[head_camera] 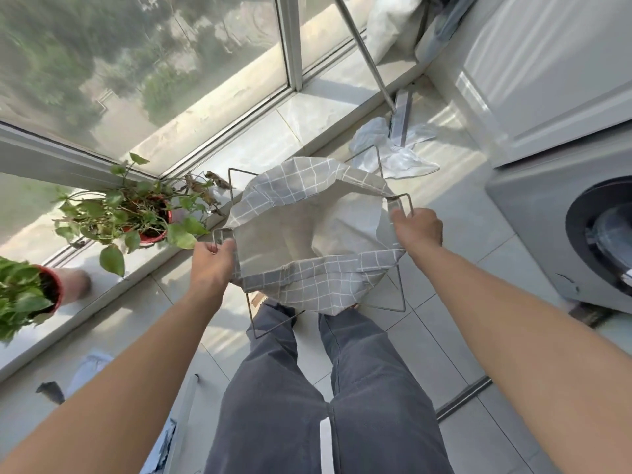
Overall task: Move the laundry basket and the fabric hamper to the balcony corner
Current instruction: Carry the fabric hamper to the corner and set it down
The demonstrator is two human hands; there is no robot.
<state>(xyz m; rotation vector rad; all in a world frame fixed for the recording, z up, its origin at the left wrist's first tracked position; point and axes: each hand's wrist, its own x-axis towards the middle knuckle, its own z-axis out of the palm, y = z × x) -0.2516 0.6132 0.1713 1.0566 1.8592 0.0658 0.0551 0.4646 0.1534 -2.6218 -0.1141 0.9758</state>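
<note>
Potted plant point(147, 213) left of held fabric hamper point(314, 234); washing machine point(574, 241) right.

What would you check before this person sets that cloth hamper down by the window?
1. Left hand has a grip on the hamper frame: ok.
2. Right hand holds the other frame handle: ok.
3. Hamper empty, so light: ok, only lining shows.
4. Floor ahead free: not ok, a white plastic bag and a mop lie there.
5. Clear of the potted plant on the sill: cannot tell, its leaves sit close to the frame.
6. Laundry basket already in the corner: cannot tell.
</note>
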